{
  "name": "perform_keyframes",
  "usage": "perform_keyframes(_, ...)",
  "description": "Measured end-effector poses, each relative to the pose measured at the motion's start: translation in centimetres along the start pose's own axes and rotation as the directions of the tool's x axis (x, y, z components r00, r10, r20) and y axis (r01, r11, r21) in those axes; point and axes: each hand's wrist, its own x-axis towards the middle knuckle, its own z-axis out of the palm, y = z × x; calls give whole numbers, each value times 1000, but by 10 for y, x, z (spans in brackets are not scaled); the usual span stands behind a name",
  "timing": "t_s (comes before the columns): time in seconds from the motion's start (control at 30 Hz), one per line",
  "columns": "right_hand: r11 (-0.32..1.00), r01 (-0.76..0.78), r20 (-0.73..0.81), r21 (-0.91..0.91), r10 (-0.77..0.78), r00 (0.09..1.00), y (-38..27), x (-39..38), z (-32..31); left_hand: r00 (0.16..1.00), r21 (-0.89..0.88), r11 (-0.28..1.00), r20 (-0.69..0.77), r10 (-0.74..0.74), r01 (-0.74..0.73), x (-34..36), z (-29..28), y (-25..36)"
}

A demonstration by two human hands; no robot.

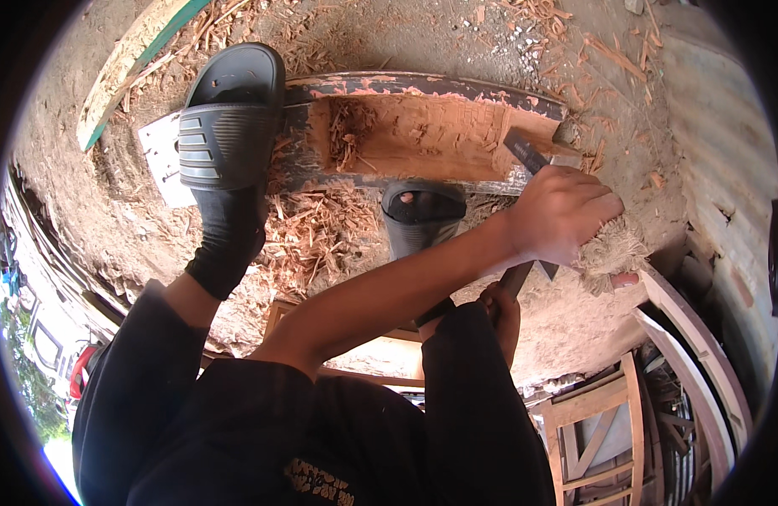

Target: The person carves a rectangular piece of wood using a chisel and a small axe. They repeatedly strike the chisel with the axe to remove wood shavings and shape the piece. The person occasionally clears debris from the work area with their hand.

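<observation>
My left forearm crosses to the right, and my left hand (566, 211) is closed around a chisel (526, 152). Its dark flat blade points up and left at the right end of a hollowed wooden piece (423, 139). A frayed, fibrous end (613, 251) shows on the other side of the fist and seems to be the chisel's handle. Below, partly hidden by a dark trouser leg, my right hand (505, 319) grips a dark, flat-sided tool (517, 277). The rest of that tool is hidden behind my left hand. Reddish chips (351, 139) lie in the hollow.
One black slipper (229, 126) is on the wooden piece's left end; the other slipper (423, 207) is beside its near edge. Wood shavings (313, 232) cover the ground. A corrugated metal sheet (718, 143) stands at right, near curved boards (701, 354) and a wooden frame (596, 405).
</observation>
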Motion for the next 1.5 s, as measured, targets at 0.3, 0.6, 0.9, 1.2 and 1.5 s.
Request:
perform_keyframes(0.3, 999, -35, 16, 12, 35, 999, -3, 1, 0, 997, -28, 997, -30, -68, 67, -5, -11, -3)
perform_keyframes(0.6, 1000, -23, 33, 1, 23, 999, -9, 0, 7, 999, 67, 998, 37, 3, -6, -12, 4, -4)
perform_keyframes(0.9, 996, 84, 48, -19, -84, 995, -31, -17, -8, 996, 62, 994, 22, -90, 89, 0, 15, -3)
perform_keyframes(1.2, 475, 874, -168, -108, -875, 455, -142, -83, -26, 992, 155, 980, -29, -120, 123, 1, 21, -6)
perform_keyframes(1.5, 731, 648, 157, -214, -629, 762, -107, -73, 6, 993, 167, 981, -80, -91, 103, 0, 23, -10)
